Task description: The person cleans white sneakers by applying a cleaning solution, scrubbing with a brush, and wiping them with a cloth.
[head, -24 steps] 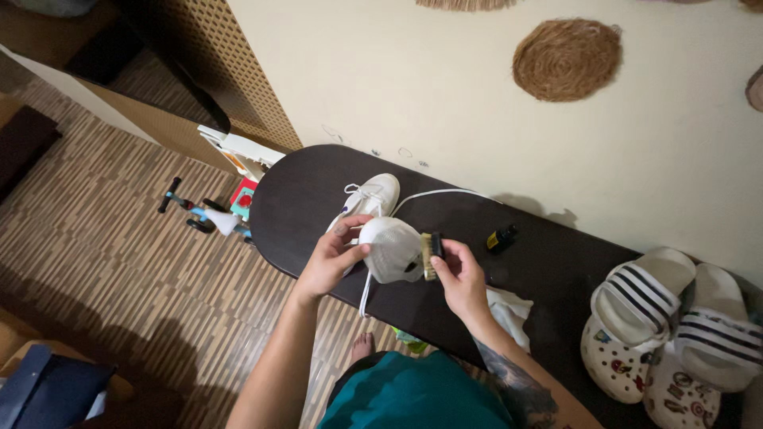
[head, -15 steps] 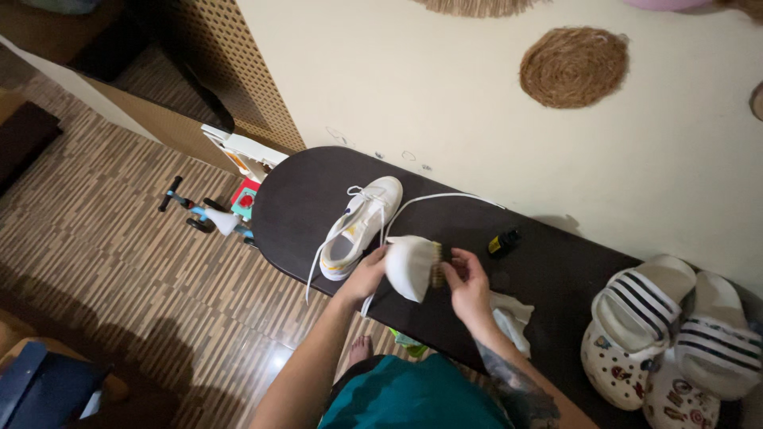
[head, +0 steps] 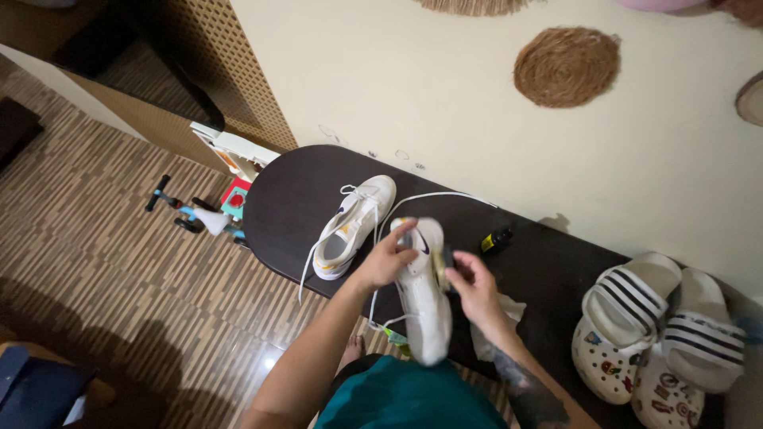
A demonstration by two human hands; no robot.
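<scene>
The dark oval table [head: 556, 262] stands against the cream wall [head: 445, 87], over a striped wood-pattern floor [head: 103, 262]. At the table's right end lie striped slides [head: 636, 298] stacked over white clogs [head: 608, 369]. A second white sneaker [head: 354, 226] rests on its sole on the left part of the tabletop, laces trailing over the edge.

The held white sneaker [head: 425, 306] is raised above the table's near edge, between both hands, toe pointing toward the wearer. The left hand [head: 385, 258] grips the sneaker's far end from the left side, fingers curled closed over the upper. The right hand [head: 477, 290] sits against the sneaker's right side, fingers closed around a small brush [head: 442, 266] pressed to the shoe. A crumpled white cloth [head: 497, 326] lies just under the right wrist. A small dark bottle [head: 494, 240] lies on the table beyond the right hand, apart from it
</scene>
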